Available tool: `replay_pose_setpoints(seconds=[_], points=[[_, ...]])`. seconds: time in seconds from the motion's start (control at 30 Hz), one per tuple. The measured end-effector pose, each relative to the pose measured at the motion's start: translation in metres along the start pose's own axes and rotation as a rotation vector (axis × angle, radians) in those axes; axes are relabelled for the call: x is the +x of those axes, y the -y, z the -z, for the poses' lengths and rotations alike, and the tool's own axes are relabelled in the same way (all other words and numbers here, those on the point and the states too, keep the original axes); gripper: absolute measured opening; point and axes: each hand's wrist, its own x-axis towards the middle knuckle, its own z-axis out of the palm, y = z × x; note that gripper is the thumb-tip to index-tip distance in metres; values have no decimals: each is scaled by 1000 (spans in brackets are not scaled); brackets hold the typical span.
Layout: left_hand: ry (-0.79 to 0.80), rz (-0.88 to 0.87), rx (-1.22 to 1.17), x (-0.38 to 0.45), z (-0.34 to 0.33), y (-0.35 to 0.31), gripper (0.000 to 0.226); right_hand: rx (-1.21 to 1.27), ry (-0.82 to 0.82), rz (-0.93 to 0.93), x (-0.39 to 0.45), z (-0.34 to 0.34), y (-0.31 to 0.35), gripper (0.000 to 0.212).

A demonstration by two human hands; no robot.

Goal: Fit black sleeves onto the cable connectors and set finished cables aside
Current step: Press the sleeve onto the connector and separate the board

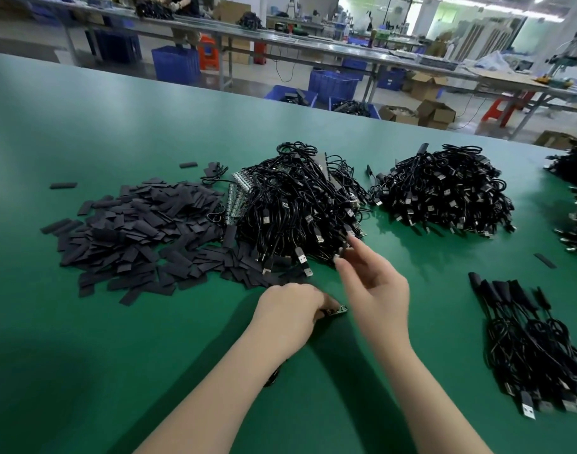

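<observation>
Head view: a person's two bare forearms reach over a green table [116,322] in a workshop.
Left hand: the left hand [288,314] lies low on the table with its fingers curled, pinching a small connector [335,311] whose greenish end sticks out past the fingertips; whether a sleeve is on it is hard to say, since the hand covers most of it.
Right hand: the right hand [373,285] is raised just above and right of the left, fingers spread and loosely bent, holding nothing; its fingertips [354,240] reach the near edge of the middle cable pile.
Sleeves: a wide heap of flat black sleeves [133,237] lies left of centre, with a few loose ones scattered around its edges.
Middle pile: a tall tangle of black cables [300,208] with plugs showing sits just right of the sleeves, touching them at its near left side.
Second pile: another heap of cables [444,194] lies to the right, apart from the middle one.
Finished cables: a smaller bunch of sleeved cables [526,339] lies at the near right, sleeved ends pointing away and plugs toward the person, well apart from both hands.
Far right: more cables [575,204] at the frame edge.
Background: long benches [280,34], blue crates [175,63] and cardboard boxes [436,113] stand on the floor beyond the table.
</observation>
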Motion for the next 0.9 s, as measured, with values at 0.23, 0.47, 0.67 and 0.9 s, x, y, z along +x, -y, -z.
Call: replay_pose_setpoints(seconds=[0.23,0.47,0.67,0.9], points=[[-57,19,-306,-1,-2,7,35,230,-105,-250,-11,30,-22,44],[-154,80,-475,5,-6,11,41,268,-65,-242,-9,28,-29,45],[-270,68,-522,2,-4,4,37,314,-45,-280,-11,23,-34,29],[-281,60,-527,-2,-5,-1,20,356,-73,-301,-11,24,-34,21]])
